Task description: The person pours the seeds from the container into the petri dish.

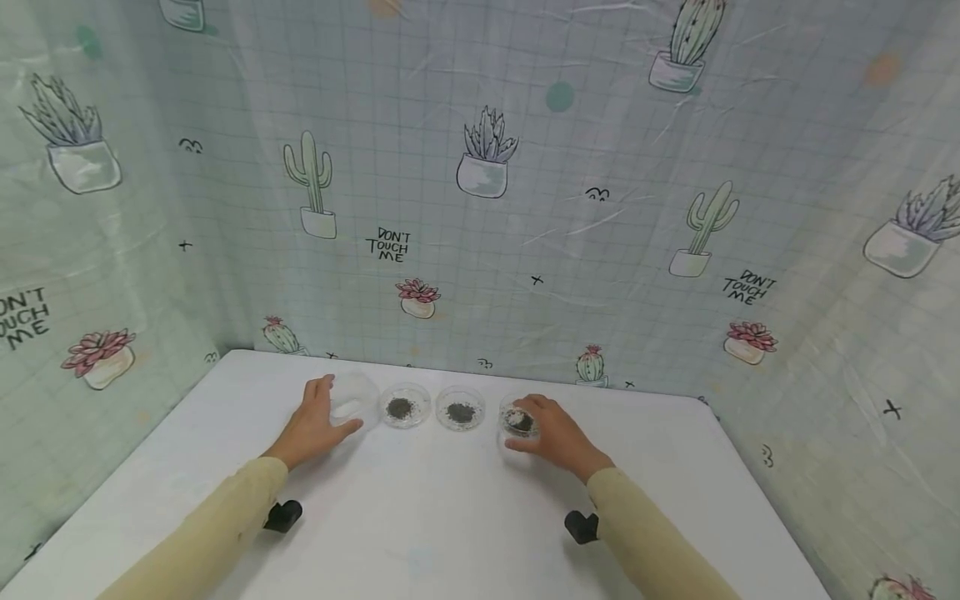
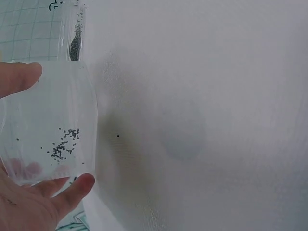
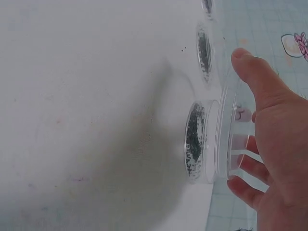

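Observation:
My left hand [image 1: 311,428] grips a clear round petri dish part [image 2: 57,110] by its edges, thumb on one side and fingers on the other; I cannot tell whether it is a base or a lid. A few dark grains show on it in the left wrist view. On the right, my right hand [image 1: 558,435] holds a clear lid [image 3: 227,130] by its rim, close over the rightmost petri dish [image 3: 195,139], which holds dark grains and some white bits. Whether lid and dish touch is unclear.
Between the hands stand two more petri dishes with dark grains, a left one [image 1: 405,407] and a middle one [image 1: 461,409], in a row near the back of the white table [image 1: 435,517]. A cactus-printed sheet [image 1: 525,242] hangs behind and at both sides.

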`<state>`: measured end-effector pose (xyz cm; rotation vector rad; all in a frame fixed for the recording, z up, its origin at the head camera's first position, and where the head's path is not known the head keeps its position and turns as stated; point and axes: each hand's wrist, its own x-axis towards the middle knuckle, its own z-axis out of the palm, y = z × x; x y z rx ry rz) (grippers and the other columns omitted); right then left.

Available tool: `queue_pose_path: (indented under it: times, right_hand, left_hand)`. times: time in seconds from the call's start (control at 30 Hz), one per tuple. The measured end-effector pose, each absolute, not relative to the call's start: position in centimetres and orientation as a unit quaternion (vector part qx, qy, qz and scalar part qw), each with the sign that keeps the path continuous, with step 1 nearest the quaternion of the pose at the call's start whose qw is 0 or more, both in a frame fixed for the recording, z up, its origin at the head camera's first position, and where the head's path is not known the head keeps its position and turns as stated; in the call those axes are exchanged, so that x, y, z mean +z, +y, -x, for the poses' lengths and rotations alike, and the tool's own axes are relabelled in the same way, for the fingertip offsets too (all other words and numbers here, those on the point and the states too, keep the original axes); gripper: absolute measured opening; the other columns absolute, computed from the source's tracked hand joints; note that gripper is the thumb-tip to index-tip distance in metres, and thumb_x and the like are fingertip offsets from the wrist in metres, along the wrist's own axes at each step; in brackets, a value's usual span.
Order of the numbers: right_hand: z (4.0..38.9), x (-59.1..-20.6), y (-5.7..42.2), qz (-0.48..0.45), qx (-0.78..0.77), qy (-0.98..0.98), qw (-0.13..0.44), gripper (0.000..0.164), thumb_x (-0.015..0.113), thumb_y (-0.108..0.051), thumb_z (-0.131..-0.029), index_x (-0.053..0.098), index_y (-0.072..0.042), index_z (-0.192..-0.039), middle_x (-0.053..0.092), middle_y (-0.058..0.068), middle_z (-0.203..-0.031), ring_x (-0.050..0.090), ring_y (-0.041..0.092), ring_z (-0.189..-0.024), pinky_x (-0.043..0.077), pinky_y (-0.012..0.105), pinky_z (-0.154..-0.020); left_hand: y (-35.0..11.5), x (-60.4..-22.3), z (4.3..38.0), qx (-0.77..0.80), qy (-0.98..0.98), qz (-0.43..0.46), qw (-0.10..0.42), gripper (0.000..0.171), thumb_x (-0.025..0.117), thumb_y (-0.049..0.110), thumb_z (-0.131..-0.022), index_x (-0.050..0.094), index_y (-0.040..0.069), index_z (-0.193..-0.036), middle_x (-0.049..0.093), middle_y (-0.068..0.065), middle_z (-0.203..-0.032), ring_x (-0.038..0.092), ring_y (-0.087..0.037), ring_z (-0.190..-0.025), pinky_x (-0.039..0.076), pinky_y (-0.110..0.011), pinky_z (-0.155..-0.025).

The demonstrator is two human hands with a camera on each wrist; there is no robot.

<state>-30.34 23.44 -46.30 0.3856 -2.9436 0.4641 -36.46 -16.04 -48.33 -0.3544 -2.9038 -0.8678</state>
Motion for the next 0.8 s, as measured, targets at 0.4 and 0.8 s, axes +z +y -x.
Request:
queue_pose_path:
  times: [0.4,0.8]
  right_hand:
    - [31.9,-47.3,23.2,-0.095,0.167,-0.979,0.073,0.071,0.068,-0.053,-0.074,0.049,-0.013,-0.13,0.047,0.01,-0.134,0.045,0.029,-0.123,0.04,0.045,-0.102]
    - [33.2,-48.1,23.2,-0.074,0.167,-0.981,0.071,0.07,0.069,-0.05,-0.074,0.05,-0.012,-0.13,0.046,0.013,-0.136,0.043,0.032,-0.125,0.037,0.048,-0.104]
  left_hand:
    - [-16.2,-48.2,36.1,-0.257,-0.955,0.141,0.047,0.092,0.063,0.04,-0.082,0.009,-0.007,-0.14,0.019,-0.029,-0.136,0.042,-0.045,-0.116,0.036,-0.057,-0.098]
    - [-16.2,-48.5,36.4,-0.238,-0.96,0.139,0.043,0.094,0.061,0.043,-0.083,0.006,-0.005,-0.141,0.017,-0.028,-0.138,0.042,-0.045,-0.118,0.036,-0.057,-0.1]
